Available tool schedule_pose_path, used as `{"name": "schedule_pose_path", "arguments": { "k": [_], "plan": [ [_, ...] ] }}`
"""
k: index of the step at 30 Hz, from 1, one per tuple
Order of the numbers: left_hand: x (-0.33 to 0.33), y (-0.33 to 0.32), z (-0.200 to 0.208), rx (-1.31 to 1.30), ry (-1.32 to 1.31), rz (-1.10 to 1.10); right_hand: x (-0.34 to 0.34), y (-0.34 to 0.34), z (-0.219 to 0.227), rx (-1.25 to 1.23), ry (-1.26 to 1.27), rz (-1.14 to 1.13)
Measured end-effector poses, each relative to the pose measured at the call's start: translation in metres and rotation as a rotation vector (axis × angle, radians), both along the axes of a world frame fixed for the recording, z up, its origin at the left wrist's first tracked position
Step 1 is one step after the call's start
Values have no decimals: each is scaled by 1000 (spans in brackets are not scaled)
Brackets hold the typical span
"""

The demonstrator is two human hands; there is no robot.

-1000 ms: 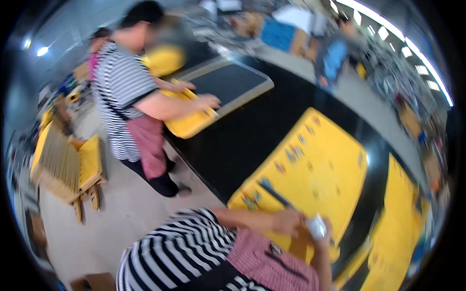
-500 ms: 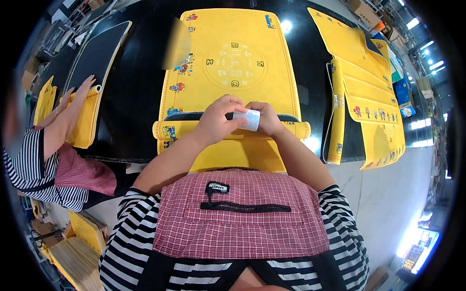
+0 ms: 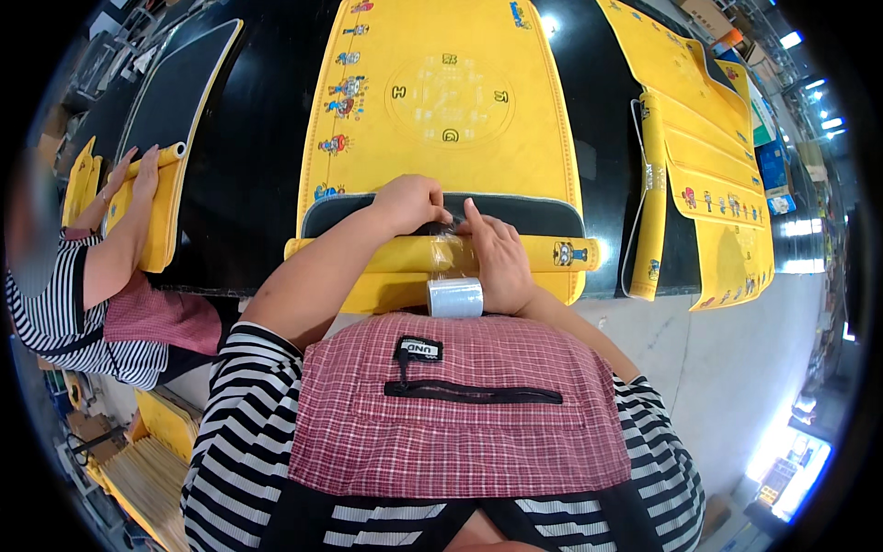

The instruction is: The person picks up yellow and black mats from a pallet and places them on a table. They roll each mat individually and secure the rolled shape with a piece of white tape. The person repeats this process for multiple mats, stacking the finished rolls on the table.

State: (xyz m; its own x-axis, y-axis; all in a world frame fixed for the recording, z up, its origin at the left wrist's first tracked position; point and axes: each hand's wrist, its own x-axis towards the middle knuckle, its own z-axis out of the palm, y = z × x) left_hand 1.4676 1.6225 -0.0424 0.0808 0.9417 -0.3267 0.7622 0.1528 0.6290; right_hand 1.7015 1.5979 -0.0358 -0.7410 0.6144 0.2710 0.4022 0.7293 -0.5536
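A yellow mat [image 3: 533, 129] with cartoon figures and a printed circle lies before me, its near end wound into a roll [image 3: 386, 255]. Between flat part and roll shows a dark underside strip [image 3: 552, 220]. Clear tape [image 3: 452, 258] runs over the roll down to a tape reel [image 3: 454, 298], which hangs at the near side by my right palm. My left hand [image 3: 412, 204] is closed at the far end of the tape, fingertips pinched on it. Lying on the roll, my right hand [image 3: 502, 262] has its fingers stretched and thumb raised, just right of the tape.
A co-worker at the left presses both hands [image 3: 147, 173] on another rolled yellow mat [image 3: 161, 225]. Right of me lie a rolled mat [image 3: 649, 207] and a spread yellow mat [image 3: 717, 193]. Boxes [image 3: 774, 170] stand beyond. Stacked yellow pieces [image 3: 147, 460] sit at lower left.
The tape reel has come down from between my hands to the roll's near side, with tape drawn across the roll. My right hand has opened and moved nearer; more dark underside shows.
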Motion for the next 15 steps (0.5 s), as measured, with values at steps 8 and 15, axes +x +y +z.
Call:
{"name": "schedule_pose_path", "arguments": {
  "k": [8,15],
  "plan": [
    [-25,-25,13,303,54,-75,-4,4,0,-35,-171,18],
    [9,-47,-18,265,-15,-248,-7,7,-9,29,-220,14]
  ]
}}
